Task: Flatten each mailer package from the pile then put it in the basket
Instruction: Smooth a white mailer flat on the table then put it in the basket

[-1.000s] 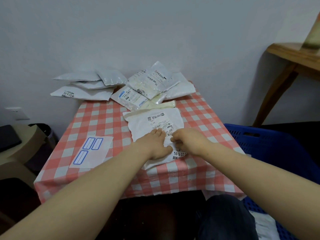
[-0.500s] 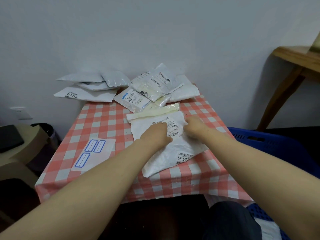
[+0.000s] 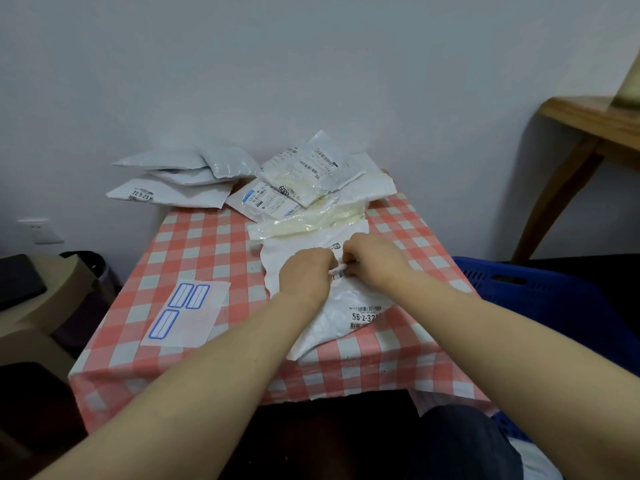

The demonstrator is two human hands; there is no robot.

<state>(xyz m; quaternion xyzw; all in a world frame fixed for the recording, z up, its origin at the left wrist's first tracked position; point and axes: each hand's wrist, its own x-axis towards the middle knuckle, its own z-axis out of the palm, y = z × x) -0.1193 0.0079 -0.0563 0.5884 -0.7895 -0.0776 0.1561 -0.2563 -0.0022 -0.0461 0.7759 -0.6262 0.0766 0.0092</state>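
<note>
Both bare forearms reach in over the front edge of the table (image 3: 207, 244), which has a red-and-white check cloth on it. The mailer (image 3: 332, 306) lies on the cloth, centre-right, with its near corner almost at the front edge. Its printed label faces up and its surface is wrinkled. The left hand (image 3: 304, 271) and right hand (image 3: 375, 259) sit on its far half, knuckles nearly touching and fingers curled. Both pinch 1 small raised fold of the mailer between them. Left of the mailer and apart from it lies a white sheet (image 3: 197, 317) with 3 blue-framed labels. Right of the table and lower down is the blue basket (image 3: 554, 299), slotted wall visible, inside mostly out of sight. Along the table's far edge is the pile (image 3: 304, 178), white and cream, overlapping. Its nearest cream piece touches the held mailer's far edge. Left of the pile, grey mailers (image 3: 173, 192) are stacked and overhang the back-left corner. A plain wall (image 3: 311, 64) stands behind.
</note>
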